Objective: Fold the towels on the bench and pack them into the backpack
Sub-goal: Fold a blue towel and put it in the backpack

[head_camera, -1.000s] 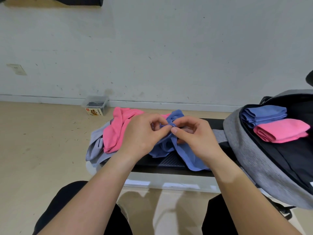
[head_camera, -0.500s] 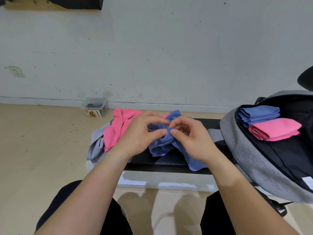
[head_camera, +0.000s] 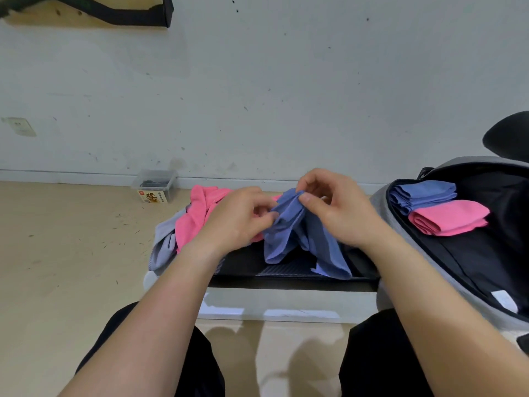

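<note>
Seated before the black-topped bench (head_camera: 286, 272), I work a crumpled blue cloth towel (head_camera: 286, 239) at the middle of its surface. My left hand (head_camera: 237, 217) pinches a bunched edge. My right hand (head_camera: 335, 213) pinches the top between thumb and forefinger, holding it up so the rest hangs down to the front edge. Toward the bench's left end, an unfolded pink towel (head_camera: 194, 219) lies heaped over a loose grey towel (head_camera: 166, 245) that droops off the corner. At the right end, the open grey fabric backpack (head_camera: 379, 203) holds a folded blue towel (head_camera: 423, 194) and, touching it, a folded pink towel (head_camera: 449, 219). By my reckoning two are packed and three remain. Beyond, a clear plastic box (head_camera: 156, 184) sits on the floor by the wall.
</note>
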Demonstrator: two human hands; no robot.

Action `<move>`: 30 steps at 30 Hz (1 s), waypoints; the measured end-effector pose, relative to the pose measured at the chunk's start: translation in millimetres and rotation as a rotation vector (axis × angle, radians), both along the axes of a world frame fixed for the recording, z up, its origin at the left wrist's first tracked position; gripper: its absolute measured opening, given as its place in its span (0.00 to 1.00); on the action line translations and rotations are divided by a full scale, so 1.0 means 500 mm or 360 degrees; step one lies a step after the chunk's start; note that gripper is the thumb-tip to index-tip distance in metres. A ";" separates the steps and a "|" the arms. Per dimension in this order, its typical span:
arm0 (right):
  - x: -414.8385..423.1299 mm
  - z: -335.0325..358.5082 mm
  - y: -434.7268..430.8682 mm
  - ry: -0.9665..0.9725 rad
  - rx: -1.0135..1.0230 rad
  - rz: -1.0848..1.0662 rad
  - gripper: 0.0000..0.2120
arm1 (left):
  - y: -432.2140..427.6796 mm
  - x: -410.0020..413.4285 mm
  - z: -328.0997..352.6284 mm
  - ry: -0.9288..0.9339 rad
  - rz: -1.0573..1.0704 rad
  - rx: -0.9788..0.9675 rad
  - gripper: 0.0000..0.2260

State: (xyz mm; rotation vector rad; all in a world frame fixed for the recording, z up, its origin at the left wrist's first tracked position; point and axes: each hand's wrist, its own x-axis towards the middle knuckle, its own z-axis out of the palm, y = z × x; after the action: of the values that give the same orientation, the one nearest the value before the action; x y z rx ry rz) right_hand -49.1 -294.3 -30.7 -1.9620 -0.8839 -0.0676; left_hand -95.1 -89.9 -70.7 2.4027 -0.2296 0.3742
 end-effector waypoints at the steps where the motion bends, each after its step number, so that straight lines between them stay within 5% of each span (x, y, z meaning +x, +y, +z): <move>1: 0.005 0.019 -0.005 -0.0039 -0.0032 -0.0007 0.11 | 0.003 0.003 0.003 -0.0013 0.0034 -0.0009 0.04; 9: 0.057 0.116 -0.049 -0.0175 -0.0217 -0.0182 0.07 | 0.021 0.014 0.010 -0.0022 0.0387 -0.0049 0.10; 12: 0.068 0.129 -0.046 -0.0188 -0.0216 -0.0233 0.07 | 0.020 0.015 0.014 0.0005 0.0590 -0.0169 0.05; 18: 0.094 0.145 -0.041 -0.0134 -0.0039 -0.0392 0.06 | 0.031 0.016 0.002 0.0070 0.0455 -0.0468 0.07; 30: 0.096 0.153 -0.077 -0.0144 -0.0213 -0.0545 0.04 | 0.099 0.031 -0.002 0.0076 0.0793 -0.0420 0.07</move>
State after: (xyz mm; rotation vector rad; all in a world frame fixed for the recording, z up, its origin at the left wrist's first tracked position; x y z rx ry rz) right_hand -1.0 -332.6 45.8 -2.2342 -0.6135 -0.3049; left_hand -79.5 -40.4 -71.8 2.1795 0.4250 0.5325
